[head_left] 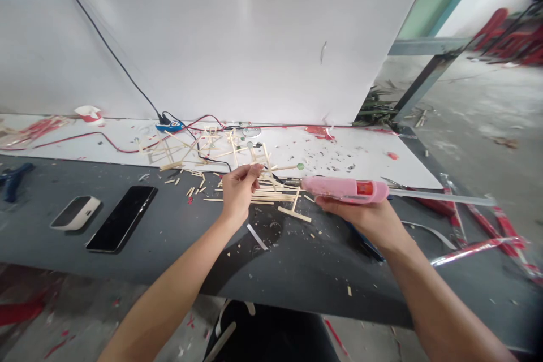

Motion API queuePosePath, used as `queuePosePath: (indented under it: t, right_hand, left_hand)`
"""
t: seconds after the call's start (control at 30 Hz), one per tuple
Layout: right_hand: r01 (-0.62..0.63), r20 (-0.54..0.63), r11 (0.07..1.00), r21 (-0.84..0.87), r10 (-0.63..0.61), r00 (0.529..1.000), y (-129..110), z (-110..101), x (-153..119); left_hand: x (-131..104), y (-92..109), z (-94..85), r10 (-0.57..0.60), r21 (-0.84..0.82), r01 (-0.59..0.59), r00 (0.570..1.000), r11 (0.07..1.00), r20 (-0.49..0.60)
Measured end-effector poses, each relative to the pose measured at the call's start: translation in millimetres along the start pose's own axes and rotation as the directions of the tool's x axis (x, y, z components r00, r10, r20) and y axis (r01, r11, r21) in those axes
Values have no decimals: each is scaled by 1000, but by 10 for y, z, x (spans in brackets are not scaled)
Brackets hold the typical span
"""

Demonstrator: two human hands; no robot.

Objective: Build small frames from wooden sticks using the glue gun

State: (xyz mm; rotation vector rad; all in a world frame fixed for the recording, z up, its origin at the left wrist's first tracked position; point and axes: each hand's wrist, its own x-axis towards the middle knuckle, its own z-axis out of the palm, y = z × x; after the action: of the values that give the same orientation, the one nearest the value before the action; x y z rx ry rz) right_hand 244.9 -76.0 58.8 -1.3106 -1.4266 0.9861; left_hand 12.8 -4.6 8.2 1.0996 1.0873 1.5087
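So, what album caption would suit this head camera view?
Left hand beside thin pale sticks, right hand gripping a pink glue gun over a grey table.

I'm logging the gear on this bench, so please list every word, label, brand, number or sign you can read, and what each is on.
No text can be read anywhere.
Blue socket: pale and orange marks, too small and blurred to read.
Glue gun: no legible lettering.
Phone: dark screen, no legible text.
White device: no legible text.
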Motion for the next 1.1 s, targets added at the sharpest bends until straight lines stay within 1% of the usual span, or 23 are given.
queuePosePath:
  t: [0.1, 0.17, 0.23, 0.27, 0.3, 0.33, 0.37, 0.4, 0.47, 0.53, 0.6, 0.67, 0.73, 0.77, 0.8, 0.83, 0.87, 0.9, 0.93, 0.97, 1.0, 1.03, 1.1]
  right_hand:
    - [-43, -11, 985, 166, 46, 999, 8, -56, 50]
    - [-53, -34, 954, 294, 66, 997, 62, -153, 142]
    - [-44, -139, 923, 382, 105, 985, 166, -295, 278]
    - [-25, -207, 915, 403, 118, 971, 239, -376, 355]
    - [-9, -290, 922, 388, 131, 948, 326, -459, 433]
    - [-21, -376, 941, 337, 155, 914, 424, -539, 510]
    - [-86, -413, 960, 267, 195, 889, 529, -615, 581]
    - [-167, -421, 964, 209, 242, 874, 637, -682, 646]
    - [-329, -438, 942, 64, 323, 839, 838, -789, 751]
    - [-458, -438, 878, -136, 362, 823, 983, -865, 823]
    - [-522, -435, 755, -396, 346, 831, 1044, -916, 861]
    - [-517, -426, 570, -639, 298, 854, 1014, -939, 855]
    - [-495, -445, 381, -781, 215, 869, 911, -915, 806]
    - [-484, -461, 319, -815, 151, 875, 844, -877, 769]
    - [-481, -478, 288, -828, 87, 874, 776, -820, 728]
    - [-435, -445, 311, -845, 42, 894, 713, -746, 688]
    - [-336, -359, 379, -862, 12, 933, 660, -656, 652]
    - [-202, -231, 468, -861, -4, 973, 622, -556, 621]
    - [-52, -71, 543, -838, -14, 997, 599, -452, 596]
    - [55, 59, 576, -816, -12, 998, 591, -351, 577]
    - [120, 147, 586, -802, -1, 989, 595, -257, 563]
    - [156, 200, 579, -800, 12, 980, 605, -177, 551]
    - [171, 233, 545, -821, 46, 971, 629, -58, 531]
  left_hand:
    - [1, 16, 7, -23, -18, 23, 1000, 1000, -13]
    - [5, 25, 12, -32, -31, 31, 999, 999, -28]
    - [11, 26, 15, -38, -39, 37, 998, 999, -42]
    - [13, 24, 16, -39, -42, 37, 998, 998, -45]
    - [15, 21, 17, -38, -44, 36, 998, 998, -48]
    - [16, 17, 17, -35, -45, 33, 998, 998, -49]
    - [17, 12, 17, -34, -45, 31, 998, 998, -50]
    - [16, 8, 17, -33, -45, 31, 998, 998, -52]
    - [14, 1, 19, -38, -47, 36, 998, 998, -55]
    - [12, -2, 20, -48, -49, 45, 997, 998, -58]
    - [11, -5, 20, -48, -50, 45, 997, 998, -61]
    - [12, -6, 18, -41, -56, 37, 997, 998, -64]
    - [16, -6, 18, -33, -68, 29, 997, 997, -67]
    - [18, -5, 20, -30, -75, 25, 997, 997, -69]
    - [19, -3, 21, -26, -79, 20, 997, 997, -71]
    - [20, -1, 24, -21, -83, 15, 997, 996, -73]
    - [21, 1, 26, -16, -84, 10, 997, 996, -73]
    - [21, 3, 28, -13, -84, 6, 997, 996, -72]
    - [21, 5, 29, -11, -83, 5, 997, 997, -71]
    - [20, 7, 30, -10, -81, 5, 997, 997, -71]
    - [19, 9, 30, -10, -80, 4, 997, 997, -72]
    - [18, 10, 30, -9, -78, 3, 997, 997, -72]
    - [15, 13, 28, -3, -73, -2, 998, 997, -70]
